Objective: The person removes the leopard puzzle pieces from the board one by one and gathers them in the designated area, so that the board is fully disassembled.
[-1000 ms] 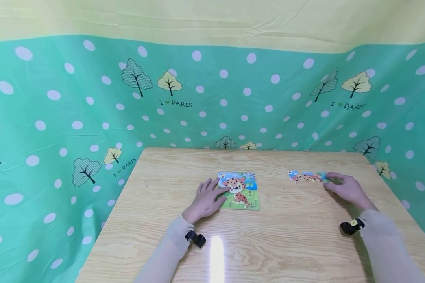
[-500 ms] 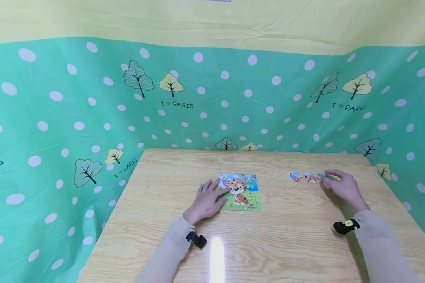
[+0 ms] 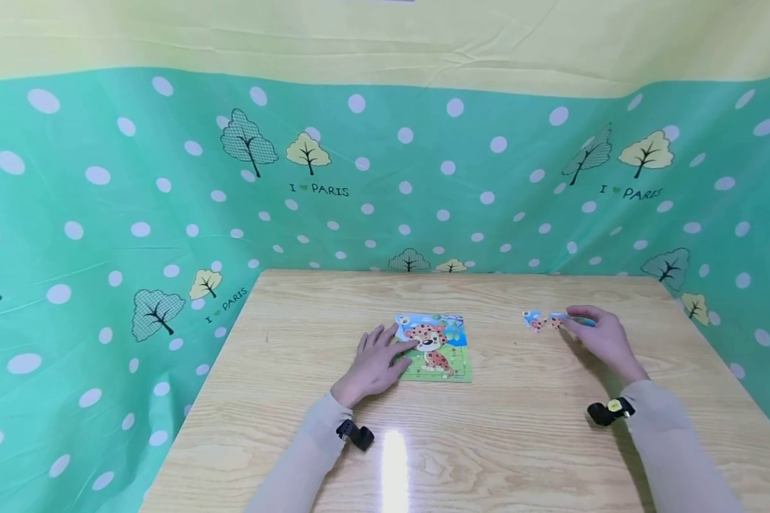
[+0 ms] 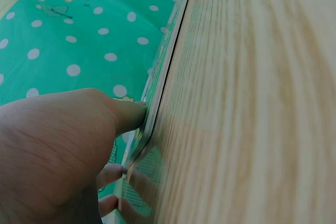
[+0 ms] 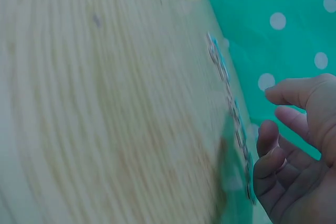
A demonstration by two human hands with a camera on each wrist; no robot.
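A square puzzle board with a spotted cartoon leopard on blue and green lies flat near the middle of the wooden table. My left hand rests on its left side, fingers extended; in the left wrist view the thumb touches the board's edge. To the right, a row of several flat puzzle pieces, blue with leopard spots, lies on the table. My right hand hovers over the row's right end, hiding part of it. In the right wrist view its fingers are loosely bent, thumb and forefinger apart, holding nothing visible.
The wooden table reaches back to a green dotted curtain printed with trees, which also hangs at both sides. A bright light reflection lies on the table's front part. Each wrist wears a black camera.
My right hand has moved left along the row of puzzle pieces, from beside its right end to above it. My left hand has stayed on the puzzle board.
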